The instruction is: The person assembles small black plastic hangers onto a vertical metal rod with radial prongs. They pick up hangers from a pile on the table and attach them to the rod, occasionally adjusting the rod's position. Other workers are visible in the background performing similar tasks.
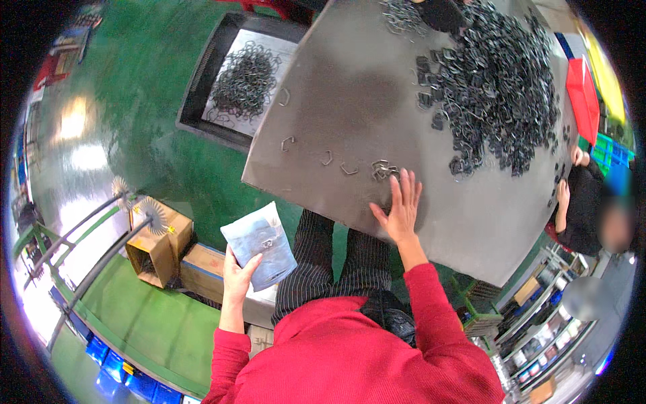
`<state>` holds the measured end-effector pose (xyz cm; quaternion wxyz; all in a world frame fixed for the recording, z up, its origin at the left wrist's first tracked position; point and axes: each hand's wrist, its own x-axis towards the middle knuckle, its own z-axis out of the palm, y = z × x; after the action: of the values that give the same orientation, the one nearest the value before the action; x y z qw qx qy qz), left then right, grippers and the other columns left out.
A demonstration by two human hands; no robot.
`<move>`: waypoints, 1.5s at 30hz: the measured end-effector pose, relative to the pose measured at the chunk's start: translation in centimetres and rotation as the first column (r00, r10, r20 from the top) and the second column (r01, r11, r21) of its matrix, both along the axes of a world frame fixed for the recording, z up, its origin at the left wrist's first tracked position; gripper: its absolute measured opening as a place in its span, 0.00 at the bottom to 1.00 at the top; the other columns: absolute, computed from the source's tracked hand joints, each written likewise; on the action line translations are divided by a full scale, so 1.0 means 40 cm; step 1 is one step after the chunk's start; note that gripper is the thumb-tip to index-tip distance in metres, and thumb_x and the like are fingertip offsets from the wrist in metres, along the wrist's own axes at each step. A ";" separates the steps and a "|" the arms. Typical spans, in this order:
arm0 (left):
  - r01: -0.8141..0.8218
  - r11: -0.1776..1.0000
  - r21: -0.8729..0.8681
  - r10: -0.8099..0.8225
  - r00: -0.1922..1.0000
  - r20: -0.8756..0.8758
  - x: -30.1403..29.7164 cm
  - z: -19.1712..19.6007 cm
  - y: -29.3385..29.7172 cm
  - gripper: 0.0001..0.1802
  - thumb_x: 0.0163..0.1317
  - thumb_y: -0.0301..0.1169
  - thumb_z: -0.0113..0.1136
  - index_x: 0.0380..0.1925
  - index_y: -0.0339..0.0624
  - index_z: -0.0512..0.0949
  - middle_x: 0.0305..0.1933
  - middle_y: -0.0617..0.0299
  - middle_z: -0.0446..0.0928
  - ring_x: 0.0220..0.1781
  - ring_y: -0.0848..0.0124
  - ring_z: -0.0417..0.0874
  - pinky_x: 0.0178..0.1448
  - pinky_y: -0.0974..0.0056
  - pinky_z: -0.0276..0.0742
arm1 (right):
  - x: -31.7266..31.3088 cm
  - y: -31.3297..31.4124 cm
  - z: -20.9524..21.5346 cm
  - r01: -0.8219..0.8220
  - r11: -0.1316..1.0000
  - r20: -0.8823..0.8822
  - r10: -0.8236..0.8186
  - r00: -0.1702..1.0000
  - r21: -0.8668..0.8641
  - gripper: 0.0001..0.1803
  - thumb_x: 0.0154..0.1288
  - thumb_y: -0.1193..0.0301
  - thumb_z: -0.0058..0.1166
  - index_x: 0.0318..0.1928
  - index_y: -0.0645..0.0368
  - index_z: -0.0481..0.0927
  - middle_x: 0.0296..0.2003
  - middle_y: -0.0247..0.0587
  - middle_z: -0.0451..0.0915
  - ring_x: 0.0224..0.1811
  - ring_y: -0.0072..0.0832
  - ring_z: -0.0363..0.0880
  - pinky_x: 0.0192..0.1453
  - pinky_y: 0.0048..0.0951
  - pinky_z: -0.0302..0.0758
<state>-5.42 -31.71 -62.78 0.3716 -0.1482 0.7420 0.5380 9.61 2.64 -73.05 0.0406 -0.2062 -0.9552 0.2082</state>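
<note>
The person in the red top stands at the near edge of a grey metal bench [350,101]. The left hand [237,273] is off the bench, down by the near-left corner, fingers and thumb closed around the lower end of a pale blue plastic bag [260,244], which it holds upright over the green floor [155,87]. The right hand [400,205] lies flat on the bench near its near edge, fingers spread wide and gripping nothing; the fingertips [406,176] are just beside a small cluster of metal clips [382,170]. A few single clips [288,142] lie scattered along the left side of the bench. A large heap of dark clips [498,87] covers the far-right part of the bench. Beyond the bench's left edge, a dark tray [202,81] on the floor holds another pile of clips [245,79]. Cardboard boxes [161,246] sit on the floor near the left hand. At the bench's right edge another person's hands [564,192] rest beside the heap.
</note>
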 end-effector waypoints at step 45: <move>0.661 0.682 0.313 -0.726 0.663 0.180 -0.280 -0.365 0.583 0.24 0.63 0.46 0.59 0.47 0.37 0.71 0.34 0.56 0.78 0.23 0.68 0.77 0.19 0.64 0.68 | 0.518 -0.071 0.607 0.928 0.373 -0.161 -0.915 0.371 0.018 0.11 0.66 0.63 0.51 0.41 0.53 0.82 0.37 0.42 0.83 0.39 0.40 0.82 0.43 0.38 0.78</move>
<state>-16.64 -8.41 -77.40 0.6677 0.1127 0.6143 0.4050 30.35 -0.21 -48.77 0.2196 -0.6879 -0.6827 0.1117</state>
